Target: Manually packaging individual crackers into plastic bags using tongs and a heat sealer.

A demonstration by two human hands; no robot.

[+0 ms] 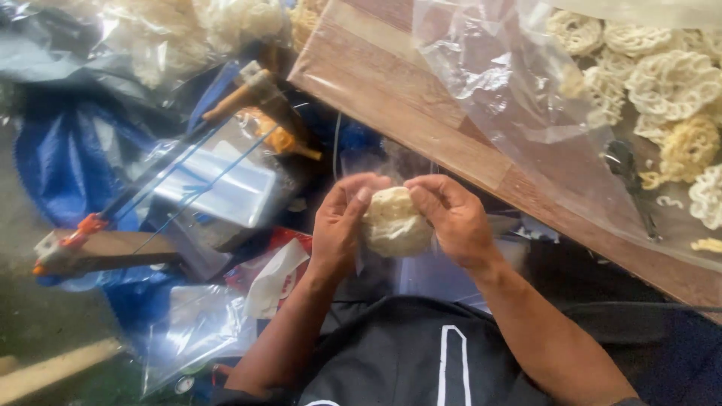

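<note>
My left hand (pixel 340 222) and my right hand (pixel 451 218) both grip a small clear plastic bag filled with pale, curly crackers (pixel 394 223), held in front of my lap just below the edge of a wooden table (pixel 421 113). The fingertips of both hands pinch the top of the bag, thumbs close together. The bag's lower part hangs between my palms.
Many loose round crackers (pixel 662 83) lie under a clear plastic sheet (pixel 526 90) on the table at the right. At the left are a heat-sealer-like tool with wooden handle (pixel 105 248), a stack of empty clear bags (pixel 218 188), and a big bag of crackers (pixel 173 30).
</note>
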